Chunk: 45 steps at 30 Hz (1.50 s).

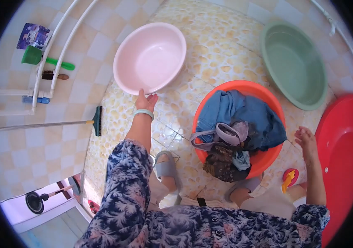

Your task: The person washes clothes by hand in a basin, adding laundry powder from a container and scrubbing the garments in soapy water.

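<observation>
The pink basin (pixel 149 53) stands on the floor ahead, with nothing in it. At its near rim is my left hand (pixel 146 101), palm turned up and fingers apart; one fingertip overlaps the rim, and I see no firm grip. Close in front of me, an orange basin (pixel 263 168) holds a heap of laundry: blue denim (pixel 234 108), a mauve garment with a strap (pixel 231 133) and a dark patterned cloth (pixel 222 163). Right of this basin my right hand (pixel 306 140) hovers with loosely bent fingers, holding nothing.
A green basin (pixel 290 66) stands at the far right, above a large red tub (pixel 344 161). A floor brush (pixel 98 121) with a long handle leans at the left wall. Pipes there carry a green scoop (pixel 31 55) and brushes. A fan (pixel 34 202) is at lower left.
</observation>
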{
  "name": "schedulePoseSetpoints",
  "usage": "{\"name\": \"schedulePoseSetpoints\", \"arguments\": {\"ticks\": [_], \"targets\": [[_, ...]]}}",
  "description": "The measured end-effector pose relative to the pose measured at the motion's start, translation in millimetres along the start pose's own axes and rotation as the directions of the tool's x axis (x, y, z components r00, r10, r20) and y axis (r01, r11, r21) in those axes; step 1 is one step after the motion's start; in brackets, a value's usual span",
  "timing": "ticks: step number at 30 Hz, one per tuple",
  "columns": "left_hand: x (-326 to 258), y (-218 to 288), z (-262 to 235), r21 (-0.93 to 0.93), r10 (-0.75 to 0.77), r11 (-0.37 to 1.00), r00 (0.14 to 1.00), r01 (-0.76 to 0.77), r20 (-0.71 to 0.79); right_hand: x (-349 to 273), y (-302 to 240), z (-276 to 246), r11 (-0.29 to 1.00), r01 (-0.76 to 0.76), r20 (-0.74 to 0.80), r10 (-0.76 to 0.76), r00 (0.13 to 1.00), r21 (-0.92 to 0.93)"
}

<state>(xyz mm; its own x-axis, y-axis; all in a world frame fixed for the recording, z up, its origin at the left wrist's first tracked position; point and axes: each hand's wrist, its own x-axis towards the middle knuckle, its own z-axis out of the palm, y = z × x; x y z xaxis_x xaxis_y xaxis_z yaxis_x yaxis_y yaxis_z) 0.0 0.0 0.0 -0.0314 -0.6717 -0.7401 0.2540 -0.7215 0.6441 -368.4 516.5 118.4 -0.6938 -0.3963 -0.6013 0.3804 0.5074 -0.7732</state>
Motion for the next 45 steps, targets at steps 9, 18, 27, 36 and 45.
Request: {"name": "schedulePoseSetpoints", "arguments": {"ticks": [9,18,27,36,45], "targets": [[54,16,-16,-0.318,0.078,0.948,0.988,-0.032,0.132,-66,1,50,0.977,-0.047,0.027,0.043,0.999,0.207],[-12,26,32,-0.061,0.109,0.993,0.961,-0.097,0.255,-73,29,56,0.922,-0.122,0.094,0.094,0.991,0.366],[-62,32,79,0.169,0.113,0.969,0.929,-0.182,0.353,-62,56,51,0.886,-0.045,0.013,0.044,0.999,0.462],[-124,81,92,0.383,-0.032,0.906,0.871,-0.182,0.490,-55,126,101,0.953,0.304,0.087,-0.302,0.949,-0.010],[-224,91,46,0.315,0.089,0.916,0.891,-0.249,0.444,-58,88,161,0.320,0.862,0.639,-0.579,0.506,-0.393]]}}
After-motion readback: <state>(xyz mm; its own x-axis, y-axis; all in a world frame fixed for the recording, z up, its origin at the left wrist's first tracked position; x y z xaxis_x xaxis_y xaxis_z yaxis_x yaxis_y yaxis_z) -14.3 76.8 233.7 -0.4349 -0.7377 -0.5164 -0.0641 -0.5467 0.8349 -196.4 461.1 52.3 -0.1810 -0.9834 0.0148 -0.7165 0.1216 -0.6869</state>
